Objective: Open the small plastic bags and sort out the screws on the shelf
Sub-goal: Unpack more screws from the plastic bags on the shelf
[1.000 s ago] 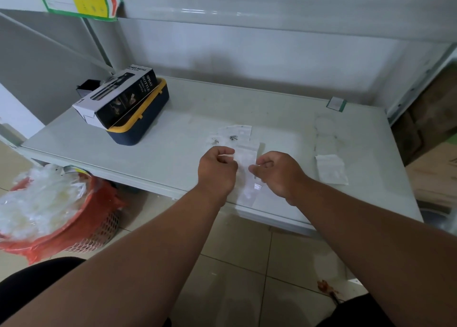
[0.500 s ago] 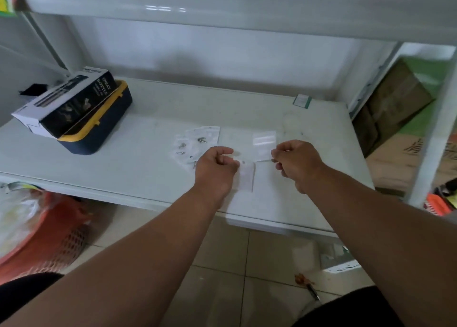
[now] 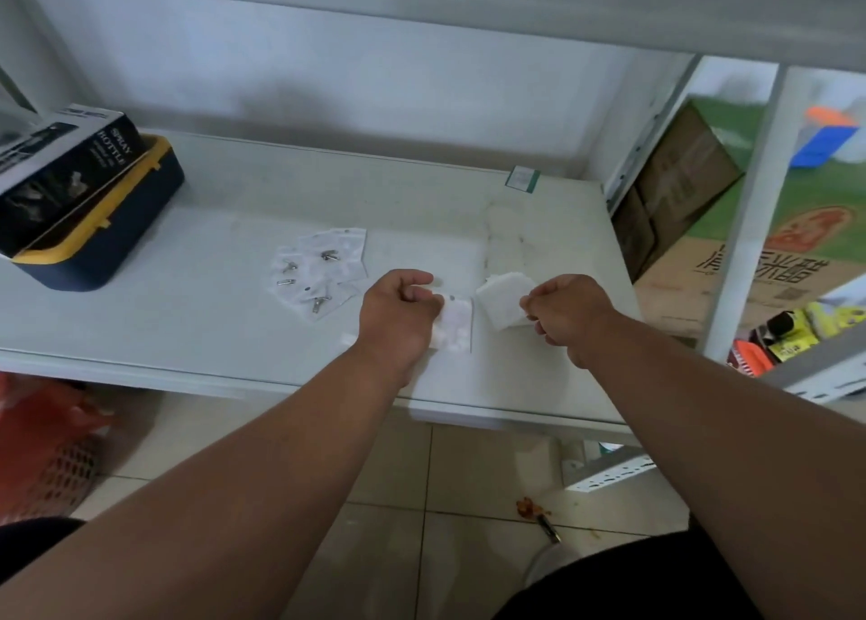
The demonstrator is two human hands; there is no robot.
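**Hands over shelf, one bag held**

Left hand (image 3: pixel 398 312) pinches a small plastic bag (image 3: pixel 454 326) above the white shelf (image 3: pixel 187 319). Right hand (image 3: pixel 569 314) has curled fingers beside a bag stack (image 3: pixel 503 298); any grip cannot be told. Bagged screws (image 3: pixel 318 268) lie left of the hands.

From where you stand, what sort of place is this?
Probably a storeroom or stockroom. White metal shelving stands on a tiled floor, stacked cardboard cartons sit behind the shelf, and a boxed spray bottle rests on a navy and yellow case beside small bags of screws.
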